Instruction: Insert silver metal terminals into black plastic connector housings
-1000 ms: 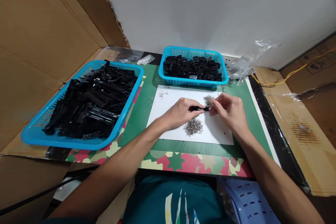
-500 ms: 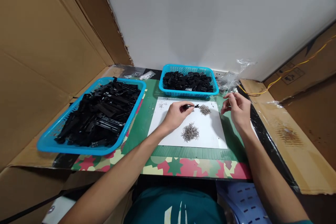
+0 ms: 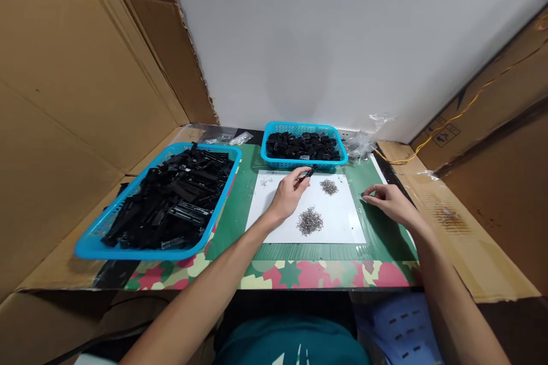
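My left hand (image 3: 289, 193) pinches a small black plastic part (image 3: 310, 171) above the top edge of a white sheet (image 3: 345, 220), close to the small blue basket (image 3: 269, 161). Two heaps of tiny metal springs lie on the sheet: a larger heap (image 3: 310, 220) near the middle and a smaller heap (image 3: 329, 186) further back. My right hand (image 3: 386, 202) rests on the green mat (image 3: 382, 233) to the right of the sheet. Its fingers are curled, pinching something small and dark that I cannot make out.
A large blue basket (image 3: 91, 243) full of long black plastic pieces stands at the left. The small blue basket holds several short black parts. Cardboard walls stand left and right, a white wall behind. Crumpled clear bags (image 3: 362, 143) and a yellow wire (image 3: 400, 158) lie at the back right.
My hands have parted: the right hand moved away from the black part and down onto the green mat at the right. The left hand carried the part back toward the small basket. The view tilted up.
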`<state>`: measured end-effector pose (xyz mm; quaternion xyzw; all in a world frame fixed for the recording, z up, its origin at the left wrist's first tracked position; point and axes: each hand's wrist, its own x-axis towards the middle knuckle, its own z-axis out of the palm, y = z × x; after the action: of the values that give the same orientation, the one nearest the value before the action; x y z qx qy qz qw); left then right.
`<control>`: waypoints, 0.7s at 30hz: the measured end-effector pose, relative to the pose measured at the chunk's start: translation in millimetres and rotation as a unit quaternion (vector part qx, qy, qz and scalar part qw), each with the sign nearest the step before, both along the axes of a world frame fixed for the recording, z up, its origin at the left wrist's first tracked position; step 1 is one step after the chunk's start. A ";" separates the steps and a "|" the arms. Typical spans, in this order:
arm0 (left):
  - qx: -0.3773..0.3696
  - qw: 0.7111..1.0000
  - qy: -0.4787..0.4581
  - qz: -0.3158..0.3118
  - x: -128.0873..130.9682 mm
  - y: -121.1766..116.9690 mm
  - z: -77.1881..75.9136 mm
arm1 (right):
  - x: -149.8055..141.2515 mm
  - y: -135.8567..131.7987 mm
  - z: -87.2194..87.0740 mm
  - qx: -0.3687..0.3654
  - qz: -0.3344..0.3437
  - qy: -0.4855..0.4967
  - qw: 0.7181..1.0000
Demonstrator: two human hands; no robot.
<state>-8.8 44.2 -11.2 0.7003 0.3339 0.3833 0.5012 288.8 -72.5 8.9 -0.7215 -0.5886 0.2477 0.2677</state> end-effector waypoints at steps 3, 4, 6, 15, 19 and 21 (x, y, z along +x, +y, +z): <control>0.016 1.000 -0.002 -0.001 -0.7 -3.1 1.9 | -5.1 0.5 -6.5 0.012 -0.015 0.029 0.999; 0.028 1.000 0.003 0.001 -1.0 -4.3 2.9 | -7.1 1.1 -7.4 0.014 -0.020 0.034 0.999; 0.060 0.998 0.019 0.003 -1.6 -6.5 5.3 | -10.4 2.7 -7.8 0.010 -0.020 0.034 0.999; 0.082 0.996 0.036 -0.012 -0.6 -13.5 12.0 | -21.5 6.7 1.3 0.006 0.017 0.069 0.997; 0.079 0.996 0.025 -0.032 1.9 -22.0 16.6 | -44.5 10.5 18.5 -0.010 0.072 0.181 0.981; 0.086 0.995 0.024 -0.050 3.4 -26.8 19.0 | -57.6 17.4 28.5 -0.029 0.109 0.217 0.970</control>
<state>-5.3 17.4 7.7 0.7654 0.2763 0.3681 0.4498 231.2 -55.1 37.4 -0.5892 -0.5839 0.4432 0.3397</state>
